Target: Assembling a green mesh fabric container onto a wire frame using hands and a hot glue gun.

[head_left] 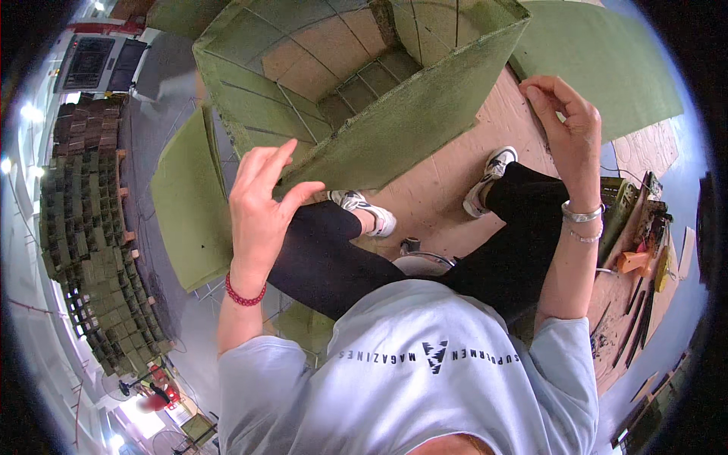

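Where the box (409, 129) gapes: twelve o'clock.
Left hand (256, 201): ten o'clock, beside the box, thumb and fingers apart.
Right hand (574, 130): two o'clock, fingers curled; cannot tell whether clamped.

The top edge cuts into the green box (409, 117). The left hand (262, 197) partly covers its near-left corner; whether the right hand (570, 125) pinches anything is too small to tell. A red shape (155, 402) at lower left is blurred.
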{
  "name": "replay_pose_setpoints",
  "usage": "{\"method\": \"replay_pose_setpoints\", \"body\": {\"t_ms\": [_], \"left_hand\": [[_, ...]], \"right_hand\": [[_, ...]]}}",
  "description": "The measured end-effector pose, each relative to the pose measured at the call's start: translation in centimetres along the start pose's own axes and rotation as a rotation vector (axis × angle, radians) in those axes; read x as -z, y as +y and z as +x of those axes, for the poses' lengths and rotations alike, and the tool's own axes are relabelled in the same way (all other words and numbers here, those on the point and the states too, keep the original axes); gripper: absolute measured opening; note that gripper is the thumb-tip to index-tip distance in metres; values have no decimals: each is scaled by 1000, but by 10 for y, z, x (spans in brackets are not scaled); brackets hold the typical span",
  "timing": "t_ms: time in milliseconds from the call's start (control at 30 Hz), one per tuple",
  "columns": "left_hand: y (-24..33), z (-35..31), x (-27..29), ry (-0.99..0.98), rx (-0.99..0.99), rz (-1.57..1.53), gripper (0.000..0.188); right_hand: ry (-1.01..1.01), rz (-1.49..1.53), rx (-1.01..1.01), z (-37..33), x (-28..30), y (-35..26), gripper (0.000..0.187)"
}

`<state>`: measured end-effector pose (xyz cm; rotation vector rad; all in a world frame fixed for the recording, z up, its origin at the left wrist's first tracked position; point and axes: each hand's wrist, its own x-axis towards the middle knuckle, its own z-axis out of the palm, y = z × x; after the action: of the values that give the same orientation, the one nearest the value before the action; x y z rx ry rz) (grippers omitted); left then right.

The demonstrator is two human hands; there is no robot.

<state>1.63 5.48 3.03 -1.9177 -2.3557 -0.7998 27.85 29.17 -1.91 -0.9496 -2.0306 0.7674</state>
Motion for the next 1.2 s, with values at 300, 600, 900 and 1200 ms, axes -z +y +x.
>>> {"method": "replay_pose_setpoints", "body": {"t_ms": [300,600,900,1200], "left_hand": [[6,11,-22,98,-32,-10,17],[-2,0,18,39,57,69,37],[-6,-19,21,77,-21,211,16],[-2,-21,10,68,-35,192,15]], "right_hand": [[-49,15,16,-2,0,-8,14],[-58,-45,4,0,-1,-21,13],[-95,-119,31,4,-5,-35,13],[14,-31,117,4,-17,-36,13]]}}
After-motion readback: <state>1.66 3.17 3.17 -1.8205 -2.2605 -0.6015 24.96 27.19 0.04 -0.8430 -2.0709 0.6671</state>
